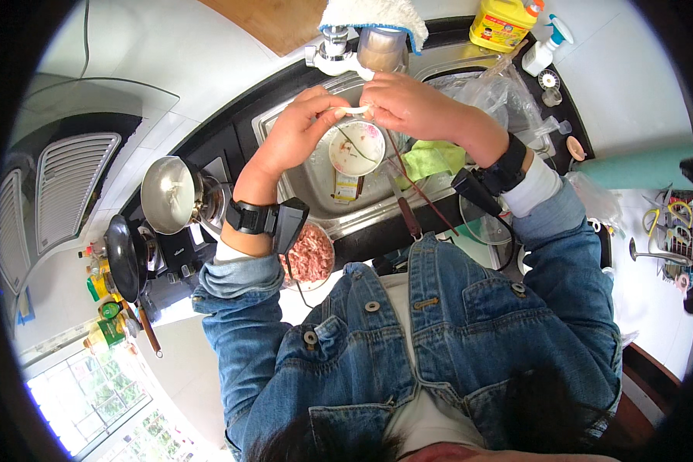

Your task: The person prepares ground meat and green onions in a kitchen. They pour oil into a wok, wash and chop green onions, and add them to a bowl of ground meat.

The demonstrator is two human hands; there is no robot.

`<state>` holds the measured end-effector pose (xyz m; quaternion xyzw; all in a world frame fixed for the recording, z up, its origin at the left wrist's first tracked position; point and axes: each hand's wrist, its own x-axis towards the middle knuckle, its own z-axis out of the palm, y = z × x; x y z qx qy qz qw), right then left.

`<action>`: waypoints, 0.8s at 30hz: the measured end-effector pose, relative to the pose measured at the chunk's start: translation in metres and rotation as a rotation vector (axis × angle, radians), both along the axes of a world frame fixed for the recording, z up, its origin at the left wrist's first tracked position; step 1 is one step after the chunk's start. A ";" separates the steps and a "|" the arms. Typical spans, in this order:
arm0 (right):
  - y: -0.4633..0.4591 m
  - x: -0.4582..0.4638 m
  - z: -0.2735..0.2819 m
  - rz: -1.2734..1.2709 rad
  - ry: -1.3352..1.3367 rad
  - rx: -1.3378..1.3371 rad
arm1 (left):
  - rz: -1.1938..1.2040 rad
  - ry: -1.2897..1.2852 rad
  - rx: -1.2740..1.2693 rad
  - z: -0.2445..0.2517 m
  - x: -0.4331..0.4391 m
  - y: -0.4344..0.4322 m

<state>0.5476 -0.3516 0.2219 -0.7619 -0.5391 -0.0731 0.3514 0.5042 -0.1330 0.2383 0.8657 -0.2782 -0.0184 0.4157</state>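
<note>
My left hand (pixel 303 128) and my right hand (pixel 401 104) meet above a steel sink (pixel 317 199). Between their fingertips they hold a short, thin white piece (pixel 355 110), pinched at both ends; its exact kind cannot be told. Below it, in the sink, is a white bowl (pixel 346 156) with a floral pattern, brownish bits and a thin green strand inside. A knife with a dark red handle (pixel 407 215) and a pair of long reddish sticks (pixel 424 199) lean over the sink's near edge. A light green cloth (pixel 436 161) lies to their right.
The faucet (pixel 334 58) rises behind my hands. Minced meat fills a bowl (pixel 312 254) at the near counter edge. Pans (pixel 167 196) stand on the stove at left. Clear plastic bags (pixel 491 95) lie right of the sink, near a yellow detergent jug (pixel 502 26) and a spray bottle (pixel 540 56).
</note>
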 end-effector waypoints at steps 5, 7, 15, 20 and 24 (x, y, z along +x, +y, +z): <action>-0.006 0.014 -0.006 0.058 0.411 0.028 | 0.084 0.099 -0.243 -0.014 0.005 0.014; -0.011 0.021 -0.016 0.078 0.644 0.075 | 0.273 0.188 -0.376 -0.018 0.007 0.024; 0.013 0.008 -0.088 -0.238 0.137 -0.574 | 0.303 0.154 -1.080 -0.015 -0.005 0.063; 0.023 0.017 -0.072 -0.356 0.204 -0.406 | 0.339 0.133 -1.278 -0.006 -0.036 0.081; 0.024 0.018 -0.060 -0.398 0.219 -0.408 | 0.399 0.041 -1.420 0.010 -0.060 0.101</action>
